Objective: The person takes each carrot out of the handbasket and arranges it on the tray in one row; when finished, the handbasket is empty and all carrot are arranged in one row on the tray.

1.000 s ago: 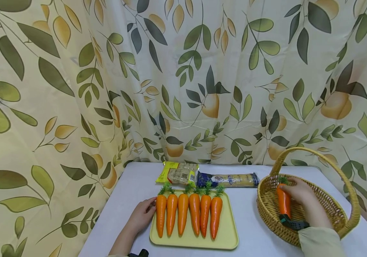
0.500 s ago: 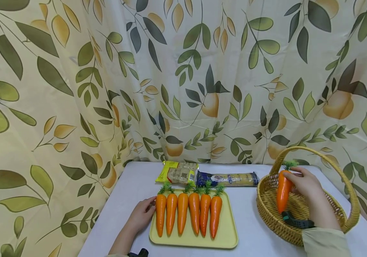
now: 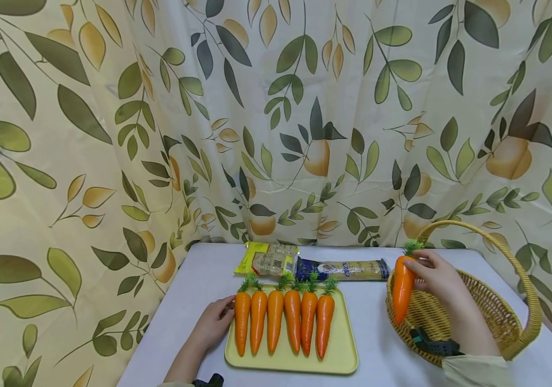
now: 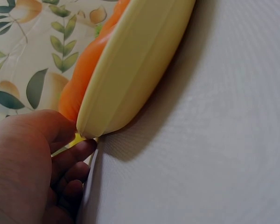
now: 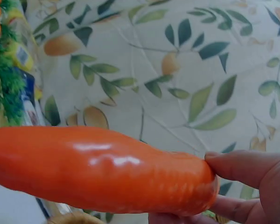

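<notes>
My right hand (image 3: 442,279) grips an orange carrot (image 3: 403,290) near its green leafy top, tip hanging down, over the left rim of a wicker basket (image 3: 498,306). In the right wrist view, thumb and fingers (image 5: 242,168) pinch the thick end of this carrot (image 5: 93,168). A pale yellow tray (image 3: 345,344) bears several carrots (image 3: 274,322) side by side, leaves pointing away. At its left rim is my left hand (image 3: 214,325). The left wrist view has its thumb and index finger (image 4: 79,151) pinching the edge of the tray (image 4: 135,65), other fingers curled below.
Behind the tray lie a yellow packet (image 3: 268,260) and a blue-ended pack of pasta (image 3: 343,270). The basket's tall handle (image 3: 508,252) arches over its right side. A leaf-patterned curtain (image 3: 276,134) hangs behind the white table (image 3: 372,333).
My right hand has lifted the carrot up from inside the basket and carried it left to above the rim. The left hand and the tray have stayed in place.
</notes>
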Action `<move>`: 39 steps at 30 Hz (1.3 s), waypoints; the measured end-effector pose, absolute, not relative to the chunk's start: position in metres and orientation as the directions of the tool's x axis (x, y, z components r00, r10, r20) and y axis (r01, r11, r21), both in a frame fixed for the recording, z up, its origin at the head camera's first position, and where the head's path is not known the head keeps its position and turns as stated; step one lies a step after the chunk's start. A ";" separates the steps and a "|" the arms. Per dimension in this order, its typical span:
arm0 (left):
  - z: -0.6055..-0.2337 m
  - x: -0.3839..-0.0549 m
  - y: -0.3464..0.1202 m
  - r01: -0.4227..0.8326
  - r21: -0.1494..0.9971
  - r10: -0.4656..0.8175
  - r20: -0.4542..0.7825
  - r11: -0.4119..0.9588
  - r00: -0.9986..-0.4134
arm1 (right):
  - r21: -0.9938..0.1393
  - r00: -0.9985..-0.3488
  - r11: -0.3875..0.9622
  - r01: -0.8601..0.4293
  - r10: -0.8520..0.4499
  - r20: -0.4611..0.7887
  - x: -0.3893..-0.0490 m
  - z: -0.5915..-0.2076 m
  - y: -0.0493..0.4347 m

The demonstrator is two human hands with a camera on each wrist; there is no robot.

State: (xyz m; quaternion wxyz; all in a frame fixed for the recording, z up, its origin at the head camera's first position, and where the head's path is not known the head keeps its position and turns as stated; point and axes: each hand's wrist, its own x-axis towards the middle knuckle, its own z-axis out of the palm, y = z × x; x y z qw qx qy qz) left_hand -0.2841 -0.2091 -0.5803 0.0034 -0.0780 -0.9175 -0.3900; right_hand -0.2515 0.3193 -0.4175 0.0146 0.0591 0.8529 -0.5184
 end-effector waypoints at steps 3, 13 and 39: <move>-0.581 -0.284 -0.209 0.140 0.713 0.135 0.064 0.687 -0.989 | -0.886 -0.995 0.453 0.101 0.060 -0.083 -0.249 -0.422 0.303; -0.581 -0.283 -0.209 0.147 0.716 0.146 0.064 0.683 -0.987 | -0.867 -0.992 0.483 0.122 0.040 -0.117 -0.251 -0.455 0.251; -0.581 -0.283 -0.205 0.135 0.710 0.136 0.055 0.691 -0.989 | -0.735 -0.990 0.663 0.142 0.077 -0.122 -0.267 -0.530 0.203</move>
